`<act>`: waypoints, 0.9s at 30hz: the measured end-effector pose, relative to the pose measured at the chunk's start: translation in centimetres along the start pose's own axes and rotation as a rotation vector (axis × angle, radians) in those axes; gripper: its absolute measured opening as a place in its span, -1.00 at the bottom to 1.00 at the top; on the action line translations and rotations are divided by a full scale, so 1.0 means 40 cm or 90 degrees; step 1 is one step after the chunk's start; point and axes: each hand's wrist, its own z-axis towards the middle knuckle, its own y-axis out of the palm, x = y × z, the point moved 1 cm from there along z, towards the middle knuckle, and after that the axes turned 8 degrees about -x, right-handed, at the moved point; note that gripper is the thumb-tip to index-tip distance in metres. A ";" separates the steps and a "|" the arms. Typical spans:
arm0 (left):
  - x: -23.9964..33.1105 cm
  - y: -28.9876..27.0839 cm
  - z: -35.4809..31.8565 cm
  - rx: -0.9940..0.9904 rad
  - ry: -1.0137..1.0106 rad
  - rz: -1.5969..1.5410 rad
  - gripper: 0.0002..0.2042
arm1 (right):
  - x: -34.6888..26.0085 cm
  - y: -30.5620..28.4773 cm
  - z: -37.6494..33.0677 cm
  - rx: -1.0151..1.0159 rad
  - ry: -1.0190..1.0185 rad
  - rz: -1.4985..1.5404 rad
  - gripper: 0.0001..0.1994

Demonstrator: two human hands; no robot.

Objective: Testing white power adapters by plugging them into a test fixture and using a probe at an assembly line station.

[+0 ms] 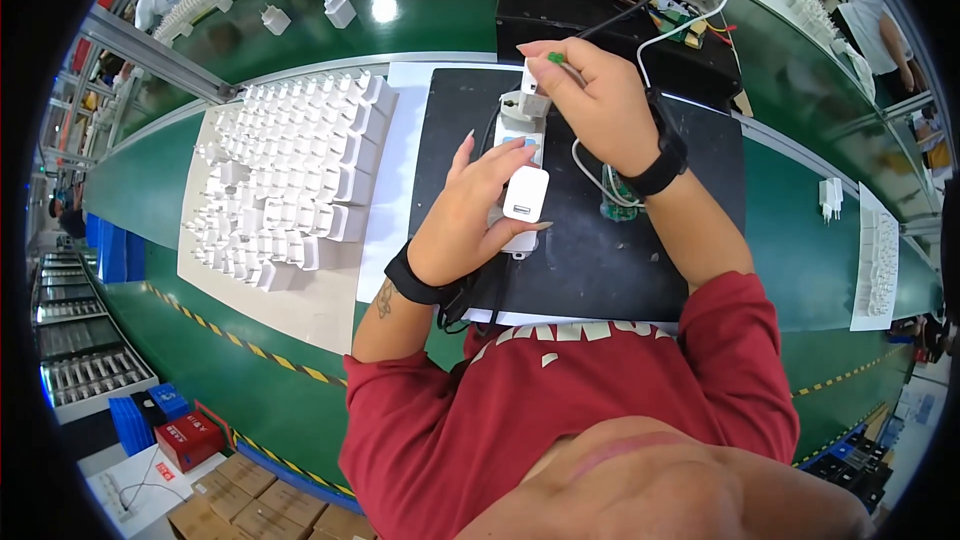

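Fingers of the left hand (468, 215) are closing around a white charger (526, 194) over the black mat (640, 250), while the right hand (592, 100) is pinching a second charger (533, 90) onto the white socket strip (518, 125) just beyond. This looks like plug-in testing; seating it squarely seems to be what comes next. Rows of white chargers (290, 180) are lying on the left.

Adapter rows (285, 175) left of mat (600, 260), tester box (610, 25) behind

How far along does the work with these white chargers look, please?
Done: I cannot tell which chargers are finished. In hand: the left hand holds one white charger over the black mat; the right hand grips another at the power strip. Left: many chargers are on the white sheet.
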 end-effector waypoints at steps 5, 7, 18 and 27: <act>-0.005 0.000 0.002 0.002 0.004 -0.017 -0.35 | 0.003 0.010 -0.002 0.071 -0.056 -0.080 -0.81; -0.006 -0.001 0.004 -0.004 0.001 -0.024 -0.35 | 0.009 0.009 0.000 0.050 -0.064 -0.121 -0.82; -0.019 0.012 -0.008 0.037 -0.080 -0.219 -0.32 | 0.050 0.006 0.006 -0.021 -0.142 -0.036 -0.76; 0.003 -0.024 0.013 0.011 -0.145 -0.342 -0.33 | -0.133 -0.229 -0.061 0.020 -0.191 -0.162 -0.50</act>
